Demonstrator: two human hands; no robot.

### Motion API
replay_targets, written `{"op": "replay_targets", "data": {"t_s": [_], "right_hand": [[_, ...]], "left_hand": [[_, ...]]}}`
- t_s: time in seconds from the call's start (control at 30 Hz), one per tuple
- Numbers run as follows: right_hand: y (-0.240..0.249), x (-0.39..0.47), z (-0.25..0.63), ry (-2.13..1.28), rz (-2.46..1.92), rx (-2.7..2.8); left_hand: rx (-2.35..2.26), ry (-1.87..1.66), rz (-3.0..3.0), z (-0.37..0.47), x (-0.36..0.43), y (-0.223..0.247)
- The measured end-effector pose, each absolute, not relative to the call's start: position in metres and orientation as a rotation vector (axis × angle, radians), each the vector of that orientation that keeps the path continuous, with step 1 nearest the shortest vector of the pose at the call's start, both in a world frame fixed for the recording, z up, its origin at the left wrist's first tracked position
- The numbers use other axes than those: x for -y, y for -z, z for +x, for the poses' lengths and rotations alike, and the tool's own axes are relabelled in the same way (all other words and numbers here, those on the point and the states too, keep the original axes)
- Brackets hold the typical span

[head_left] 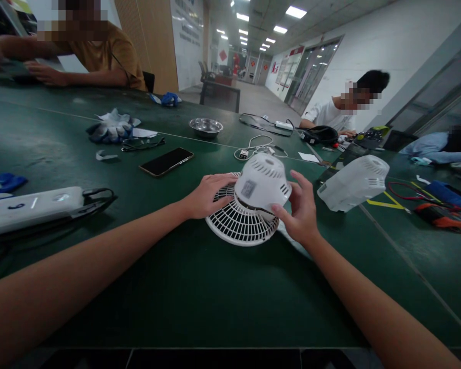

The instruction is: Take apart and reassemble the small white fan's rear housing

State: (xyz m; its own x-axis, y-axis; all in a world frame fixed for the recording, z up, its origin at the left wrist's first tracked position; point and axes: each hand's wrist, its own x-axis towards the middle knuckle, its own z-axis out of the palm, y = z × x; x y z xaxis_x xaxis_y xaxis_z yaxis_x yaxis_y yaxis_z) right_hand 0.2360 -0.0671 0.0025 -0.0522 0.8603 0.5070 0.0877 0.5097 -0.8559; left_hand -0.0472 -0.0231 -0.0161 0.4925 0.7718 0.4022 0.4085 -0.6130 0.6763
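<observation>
A white round fan grille (242,228) lies on the green table (200,297), and a white plastic motor housing (263,179) with vent slots and a label sits tilted on top of it. My left hand (211,196) rests at the left side of the grille and housing, its thumb over the grille bars and its fingers reaching behind. At the right of the housing, my right hand (300,210) is curved around its edge, thumb against the lower rim and fingers raised behind. A white cable or strip runs under my right wrist.
To the right stands a white plastic part (353,183). A phone (167,162), a metal bowl (206,127), cables (259,148) and gloves (113,127) lie beyond. A white power strip (34,207) is at left. Other people sit around the table.
</observation>
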Motion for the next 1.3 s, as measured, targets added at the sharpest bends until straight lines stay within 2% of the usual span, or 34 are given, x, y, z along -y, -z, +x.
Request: {"op": "replay_targets", "data": {"t_s": [0.23,0.43,0.6,0.8,1.07,1.3], "right_hand": [[-0.004,0.062,0.242,-0.647,-0.916,1.643],[0.001,0.059,0.249,-0.813,-0.906,1.638],[0.0,0.057,0.254,-0.71,-0.885,1.758],[0.006,0.048,0.258,-0.809,-0.925,1.767],[0.0,0.053,0.258,-0.462,-0.86,2.075],[-0.004,0.057,0.256,-0.255,-0.831,2.181]], "left_hand": [[-0.958,-1.039,2.116,-0.043,0.027,0.012],[-1.007,-0.933,2.304,-0.044,0.03,0.006],[-0.983,-0.938,2.295,-0.044,0.033,0.002],[-0.99,-0.97,2.343,-0.044,0.032,0.005],[-0.859,-0.883,2.512,-0.047,0.025,0.004],[-0.964,-0.857,2.524,-0.039,0.031,-0.003]]}}
